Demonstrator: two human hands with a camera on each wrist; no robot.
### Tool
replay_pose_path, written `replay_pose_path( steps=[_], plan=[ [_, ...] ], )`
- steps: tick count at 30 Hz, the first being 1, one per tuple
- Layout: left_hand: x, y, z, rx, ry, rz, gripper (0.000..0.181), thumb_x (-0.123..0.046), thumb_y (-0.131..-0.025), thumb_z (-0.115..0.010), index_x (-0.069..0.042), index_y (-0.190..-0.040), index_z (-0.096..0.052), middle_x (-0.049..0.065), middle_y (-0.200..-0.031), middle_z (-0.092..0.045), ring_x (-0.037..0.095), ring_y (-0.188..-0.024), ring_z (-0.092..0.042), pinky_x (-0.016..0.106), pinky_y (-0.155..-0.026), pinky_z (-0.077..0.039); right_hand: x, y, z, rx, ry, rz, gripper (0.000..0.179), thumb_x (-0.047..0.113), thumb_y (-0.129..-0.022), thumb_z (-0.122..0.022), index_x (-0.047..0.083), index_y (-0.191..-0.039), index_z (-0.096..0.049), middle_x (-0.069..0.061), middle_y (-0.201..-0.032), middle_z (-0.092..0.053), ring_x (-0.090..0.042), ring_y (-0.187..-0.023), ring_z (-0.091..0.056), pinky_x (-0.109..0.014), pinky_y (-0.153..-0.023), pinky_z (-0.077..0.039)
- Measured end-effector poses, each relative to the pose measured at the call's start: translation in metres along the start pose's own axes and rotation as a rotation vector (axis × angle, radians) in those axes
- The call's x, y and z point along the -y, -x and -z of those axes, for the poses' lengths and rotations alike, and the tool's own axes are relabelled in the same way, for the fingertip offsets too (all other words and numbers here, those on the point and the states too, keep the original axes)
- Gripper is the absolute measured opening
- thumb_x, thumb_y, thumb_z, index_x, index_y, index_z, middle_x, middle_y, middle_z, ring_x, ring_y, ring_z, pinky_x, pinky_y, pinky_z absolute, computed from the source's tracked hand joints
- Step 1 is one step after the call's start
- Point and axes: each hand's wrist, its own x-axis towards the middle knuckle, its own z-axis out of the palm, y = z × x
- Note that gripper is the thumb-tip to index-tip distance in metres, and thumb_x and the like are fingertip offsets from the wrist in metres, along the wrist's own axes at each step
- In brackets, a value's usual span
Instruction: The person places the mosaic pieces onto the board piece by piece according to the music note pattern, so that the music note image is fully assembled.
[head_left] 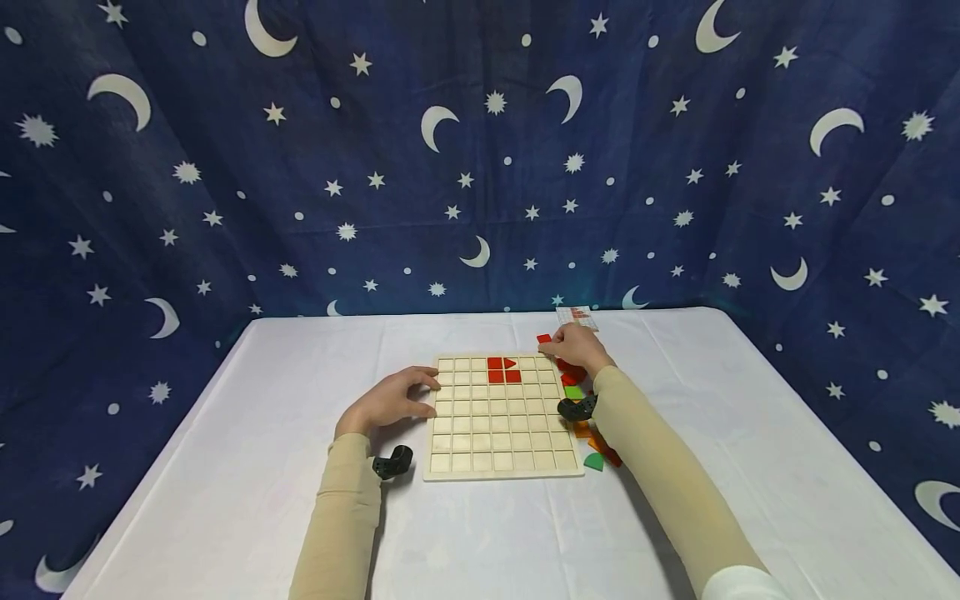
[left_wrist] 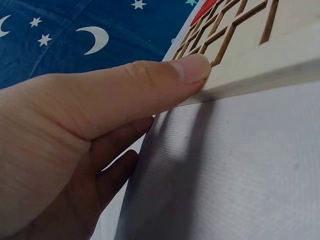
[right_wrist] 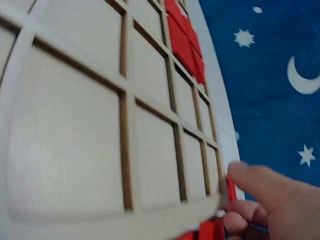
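A pale wooden grid board (head_left: 502,477) lies on the white table. Three red squares (head_left: 496,377) and a red triangle (head_left: 510,363) sit in its cells near the far edge. My left hand (head_left: 386,402) rests at the board's left side, its thumb (left_wrist: 192,70) extended against the rim and its other fingers along the same side. Past the board's far right corner, my right hand (head_left: 579,346) pinches a small red piece (right_wrist: 231,189) between thumb and fingers.
Red pieces (head_left: 572,374), a light green piece (head_left: 573,392), orange pieces (head_left: 583,430) and a green rounded piece (head_left: 594,461) lie along the board's right side, partly under my right forearm. A printed card (head_left: 576,317) lies behind my right hand, before the starry curtain (head_left: 480,208).
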Motion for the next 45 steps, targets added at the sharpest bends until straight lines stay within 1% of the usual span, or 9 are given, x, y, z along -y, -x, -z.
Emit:
replay_pose_path(
  steps=[3,11,16,20,23,29,31,36,45],
  plan=[
    [-0.001,0.0,0.0,0.003,0.004,0.006,0.04,-0.016,-0.081,-0.08,-0.008,-0.117,-0.066,0.009,-0.146,-0.047,0.031,-0.139,-0.036,0.047,-0.114,-0.031,0.004,-0.002,-0.001,0.004,0.014,-0.043,0.029,0.03,-0.089,-0.07,0.007,-0.074,-0.061,-0.001,-0.058,-0.044,-0.019,-0.056,-0.044,-0.028,-0.051,-0.033],
    [0.0,0.0,-0.001,0.0,0.0,0.005,0.039,-0.017,-0.082,-0.08,-0.008,-0.117,-0.066,0.009,-0.146,-0.047,0.03,-0.139,-0.036,0.047,-0.114,-0.031,-0.008,0.0,0.008,-0.005,0.035,-0.104,0.025,0.027,-0.092,-0.064,0.005,-0.08,-0.062,-0.004,-0.066,-0.05,-0.021,-0.063,-0.048,-0.029,-0.055,-0.037],
    [-0.001,0.0,-0.001,0.001,-0.002,0.011,0.04,-0.017,-0.081,-0.08,-0.009,-0.118,-0.066,0.009,-0.146,-0.047,0.03,-0.139,-0.037,0.047,-0.114,-0.031,-0.019,0.002,0.018,0.037,0.031,-0.013,0.027,0.026,-0.095,-0.06,0.003,-0.106,-0.068,-0.014,-0.098,-0.064,-0.026,-0.083,-0.054,-0.033,-0.072,-0.048],
    [-0.001,0.0,-0.001,0.003,-0.005,0.009,0.04,-0.017,-0.081,-0.08,-0.008,-0.118,-0.066,0.009,-0.146,-0.047,0.03,-0.139,-0.037,0.047,-0.114,-0.031,-0.023,0.005,0.025,0.127,0.027,0.073,0.031,0.018,-0.094,-0.061,0.006,-0.122,-0.065,-0.019,-0.121,-0.061,-0.03,-0.099,-0.053,-0.045,-0.093,-0.049],
    [-0.001,0.0,0.0,0.005,-0.005,0.005,0.04,-0.018,-0.082,-0.08,-0.008,-0.118,-0.066,0.009,-0.146,-0.047,0.03,-0.139,-0.037,0.048,-0.114,-0.031,-0.024,0.005,0.026,0.155,0.019,0.082,0.028,0.014,-0.093,-0.061,0.005,-0.119,-0.067,-0.015,-0.114,-0.064,-0.028,-0.096,-0.051,-0.045,-0.093,-0.048],
    [0.0,0.0,0.0,0.005,-0.003,0.002,0.039,-0.017,-0.081,-0.08,-0.008,-0.117,-0.066,0.009,-0.146,-0.047,0.03,-0.139,-0.037,0.048,-0.114,-0.031,-0.028,0.002,0.025,0.106,0.035,0.009,0.025,0.025,-0.093,-0.067,0.003,-0.105,-0.068,-0.008,-0.086,-0.059,-0.023,-0.076,-0.05,-0.03,-0.066,-0.045],
    [0.0,-0.001,0.0,0.003,-0.003,-0.001,0.039,-0.017,-0.081,-0.08,-0.008,-0.117,-0.066,0.01,-0.146,-0.047,0.031,-0.139,-0.037,0.048,-0.114,-0.031,-0.029,0.001,0.025,0.103,0.04,0.024,0.026,0.026,-0.093,-0.067,0.004,-0.108,-0.068,-0.01,-0.091,-0.061,-0.024,-0.078,-0.052,-0.031,-0.069,-0.047],
    [0.001,-0.002,-0.001,0.004,-0.007,-0.002,0.039,-0.018,-0.081,-0.081,-0.009,-0.116,-0.066,0.01,-0.146,-0.047,0.031,-0.14,-0.036,0.047,-0.114,-0.031,-0.033,0.002,0.024,0.12,0.039,0.112,0.028,0.017,-0.094,-0.065,0.004,-0.119,-0.066,-0.015,-0.117,-0.064,-0.029,-0.099,-0.055,-0.045,-0.095,-0.049],
    [0.002,-0.001,0.001,0.01,-0.009,-0.006,0.04,-0.018,-0.082,-0.08,-0.009,-0.117,-0.065,0.01,-0.147,-0.046,0.031,-0.14,-0.036,0.047,-0.114,-0.031,-0.038,0.0,0.019,0.039,0.064,0.131,0.021,0.018,-0.091,-0.07,0.002,-0.102,-0.064,-0.012,-0.098,-0.064,-0.026,-0.087,-0.054,-0.039,-0.083,-0.052]
  ],
)
